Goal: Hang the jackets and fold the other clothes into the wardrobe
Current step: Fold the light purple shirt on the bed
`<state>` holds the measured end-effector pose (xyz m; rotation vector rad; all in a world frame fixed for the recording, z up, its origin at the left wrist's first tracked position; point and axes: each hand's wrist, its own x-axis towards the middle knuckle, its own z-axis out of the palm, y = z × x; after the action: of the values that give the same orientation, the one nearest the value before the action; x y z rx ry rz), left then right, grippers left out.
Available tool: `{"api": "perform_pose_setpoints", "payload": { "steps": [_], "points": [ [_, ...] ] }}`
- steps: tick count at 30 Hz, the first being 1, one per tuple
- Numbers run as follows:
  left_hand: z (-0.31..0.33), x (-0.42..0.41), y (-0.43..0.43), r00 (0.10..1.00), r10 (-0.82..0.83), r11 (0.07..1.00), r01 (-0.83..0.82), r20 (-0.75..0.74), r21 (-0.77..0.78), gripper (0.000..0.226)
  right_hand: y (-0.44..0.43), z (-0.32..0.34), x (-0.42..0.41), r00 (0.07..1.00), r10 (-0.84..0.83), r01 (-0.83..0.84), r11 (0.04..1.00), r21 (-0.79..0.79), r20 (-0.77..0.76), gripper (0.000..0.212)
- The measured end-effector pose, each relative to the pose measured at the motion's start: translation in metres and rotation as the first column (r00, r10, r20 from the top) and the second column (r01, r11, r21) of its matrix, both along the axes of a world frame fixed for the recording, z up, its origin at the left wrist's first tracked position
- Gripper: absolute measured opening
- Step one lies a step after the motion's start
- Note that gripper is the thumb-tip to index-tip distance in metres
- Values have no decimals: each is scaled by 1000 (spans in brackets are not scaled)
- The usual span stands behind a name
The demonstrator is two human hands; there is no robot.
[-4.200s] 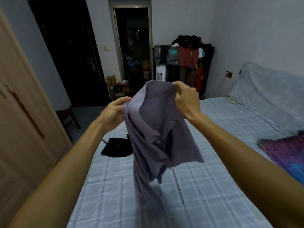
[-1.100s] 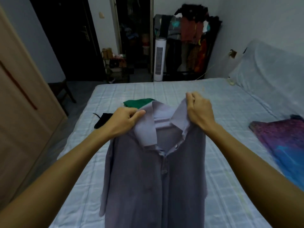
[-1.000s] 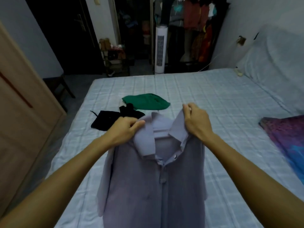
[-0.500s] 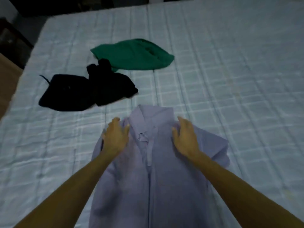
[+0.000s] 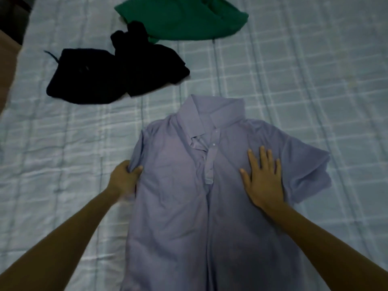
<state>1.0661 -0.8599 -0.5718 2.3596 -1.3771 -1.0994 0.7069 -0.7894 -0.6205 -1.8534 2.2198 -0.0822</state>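
a bedroom in a home. a pale blue checked bed sheet (image 5: 294,70), creased and soft, fills nearly the whole view, as on a wide bed. loose everyday clothes lie on it: a lavender collared shirt (image 5: 178,206) spread flat, a black garment (image 5: 94,80) bunched up, and a green garment (image 5: 182,19) just beyond. a brown panel (image 5: 5,66) edges the far left.

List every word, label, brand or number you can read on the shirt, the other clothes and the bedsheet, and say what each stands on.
None can be read.
The lilac shirt shows plain fabric and buttons, with no tag in sight.
The green garment, black clothes and checked bedsheet bear no print; the picture is dim.
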Motion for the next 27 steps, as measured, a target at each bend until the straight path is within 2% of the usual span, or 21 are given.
{"api": "perform_pose_setpoints", "payload": {
  "steps": [3, 6, 7, 9, 11, 13, 14, 16, 18, 19, 21, 23, 25, 27],
  "points": [
    [24, 26, -22, 995, 60, 988, -47, 78, -150, 11, 12, 8, -4, 1000, 15, -14, 998, 62, -6, 66],
    [49, 48, -40, 960, 204, 929, -128, 192, -347, 16, 18, 19, -4, 999, 7, -1, 990, 143, -42, 69],
    [54, 50, -41, 949, 238, 919, -151, 208, -364, 18, 20, 23, -2, 999, 0, 9, 986, 164, -55, 68],
    [58, 45, -41, 964, 185, 935, -113, 191, -336, 22, 24, 32, 6, 998, 6, 5, 984, 177, -63, 66],
    [62, 22, -36, 992, 45, 947, -4, 119, -321, 21, 31, 39, 23, 1000, 27, -25, 992, 126, -13, 62],
    [67, -15, -21, 992, -121, 932, 101, -35, -349, 18, 41, 43, 43, 998, 37, -41, 997, 70, 58, 58],
    [70, -37, -10, 961, -236, 928, 179, -143, -327, 19, 45, 45, 53, 996, 20, -25, 998, 53, 83, 57],
    [78, -82, 20, 805, -471, 882, 427, -360, -200, 13, 52, 51, 68, 990, -44, 38, 998, 46, 134, 56],
    [78, -112, 44, 671, -559, 806, 579, -487, -128, 41, 57, 54, 73, 977, -105, 97, 994, 49, 186, 55],
    [78, -118, 51, 670, -541, 813, 570, -508, -113, 46, 59, 55, 71, 972, -126, 120, 992, 40, 201, 53],
    [71, -114, 55, 730, -498, 860, 486, -468, -157, 40, 62, 54, 56, 966, -157, 162, 987, -5, 203, 47],
    [58, -99, 57, 783, -520, 854, 471, -341, -222, 38, 60, 56, 36, 960, -189, 206, 977, -64, 207, 46],
    [39, -89, 60, 746, -645, 757, 595, -167, -269, 61, 54, 55, 14, 941, -265, 297, 945, -137, 210, 48],
    [20, -89, 61, 655, -755, 636, 740, 20, -218, 77, 44, 54, -5, 899, -395, 429, 882, -195, 189, 48]
  ]
}}
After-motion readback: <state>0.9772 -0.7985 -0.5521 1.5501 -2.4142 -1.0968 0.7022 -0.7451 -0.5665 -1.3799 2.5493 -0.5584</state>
